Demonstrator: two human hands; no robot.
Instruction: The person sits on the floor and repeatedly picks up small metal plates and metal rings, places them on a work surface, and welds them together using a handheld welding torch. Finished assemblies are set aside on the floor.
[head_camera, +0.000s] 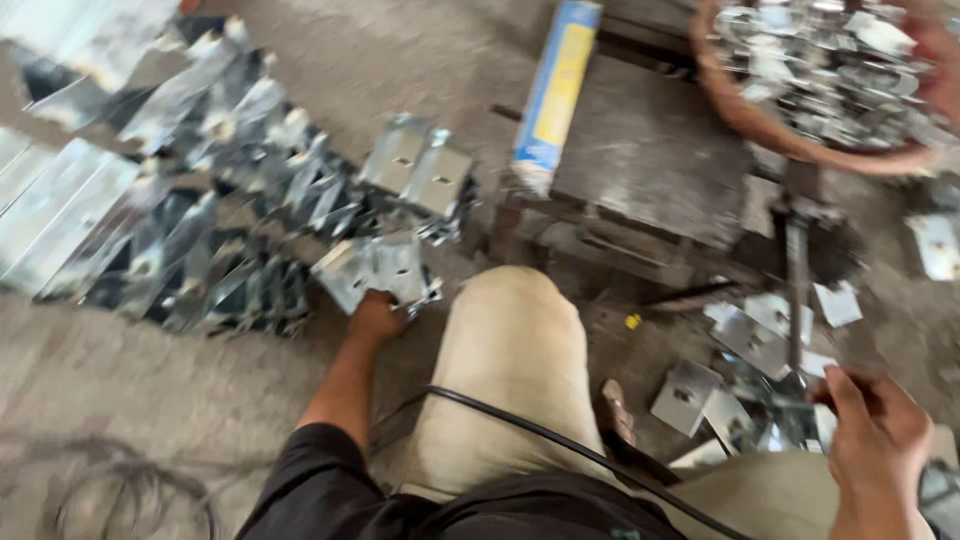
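- Left hand (375, 318) is clamped on 1 bent metal bracket (375, 270) at the near edge of the bracket pile (200, 210) on the floor (120, 380). Risk: bare skin on cut sheet edges; a slip of the grip likely means a laceration.
- The pile is loosely stacked. Judgement: pulling 1 piece from its edge may bring neighbouring pieces sliding toward the knee (510, 340).
- Right hand (875, 430) is closed on a small metal plate (800, 415) beside the upright lever (797, 290) of the floor press (650, 170). Whether fingers sit under the tool, I cannot tell; pinching is possible if they do.
- Loose plates (685, 395) lie scattered near the right leg: a kneeling or stepping hazard.
- A black cable (530, 430) crosses the lap: a snag risk on reaching.
- The view is blurred by motion, so hand placement looks poorly guided.
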